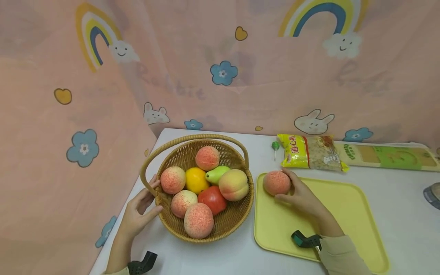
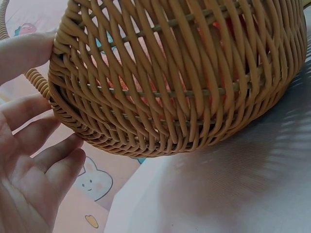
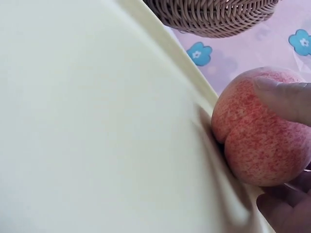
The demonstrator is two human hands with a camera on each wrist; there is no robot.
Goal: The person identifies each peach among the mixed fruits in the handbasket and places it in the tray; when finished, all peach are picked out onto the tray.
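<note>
A wicker basket (image 1: 245, 214) with an arched handle (image 1: 203, 136) holds several fruits: peaches (image 1: 198, 220), a yellow fruit (image 1: 197, 180), a green pear (image 1: 217, 175) and a red fruit (image 1: 212, 200). At its left side, my left hand (image 1: 135, 214) touches the rim around the handle's base, thumb and fingers spread and only slightly bent. My right hand (image 1: 302, 196) grips a pinkish peach (image 1: 276, 183) at the left back corner of a yellow tray (image 1: 343, 214). In the right wrist view, the thumb lies across this peach (image 3: 262, 141), close against the tray's edge.
Behind the tray lie a yellow pasta bag (image 1: 309, 152) and a long green-and-tan packet (image 1: 392, 156). A green lollipop (image 1: 275, 146) is left of the bag. A round object (image 1: 434, 194) stands at the right edge. A patterned pink cloth (image 1: 220, 99) hangs behind the white table (image 1: 237, 256).
</note>
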